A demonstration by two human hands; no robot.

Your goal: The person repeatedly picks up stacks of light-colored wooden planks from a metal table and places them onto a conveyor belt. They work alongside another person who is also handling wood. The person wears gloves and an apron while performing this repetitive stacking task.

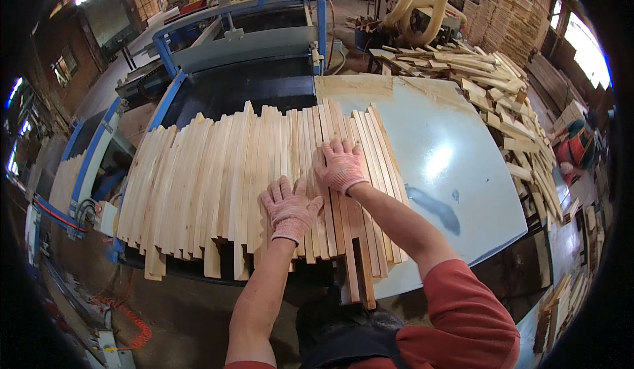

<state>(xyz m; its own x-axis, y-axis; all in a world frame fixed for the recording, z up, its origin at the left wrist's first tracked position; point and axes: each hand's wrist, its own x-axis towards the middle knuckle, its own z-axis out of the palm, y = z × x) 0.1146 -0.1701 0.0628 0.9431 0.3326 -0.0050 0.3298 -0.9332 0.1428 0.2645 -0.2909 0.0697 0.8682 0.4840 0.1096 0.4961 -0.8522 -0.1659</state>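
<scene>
A wide row of pale wooden strips (191, 177) lies side by side in front of me, their ends uneven. Most of the row rests on a black conveyor belt (231, 92), and its right end reaches onto a light metal table (449, 164). My left hand (290, 207), in a pinkish glove, lies on the strips right of the middle with fingers spread. Farther up and to the right, my right hand (343, 164) presses on the strips, gloved the same way, fingers stretched out. Below it, a few strips (360, 273) stick out past the near edge.
Behind the belt stands a blue machine frame (247, 2). A big heap of loose wooden pieces (508, 111) lies along the table's right side. Thick tan hoses (422, 22) hang at the back. Another person (574, 148) is at the far right. A red coiled hose (135, 326) lies lower left.
</scene>
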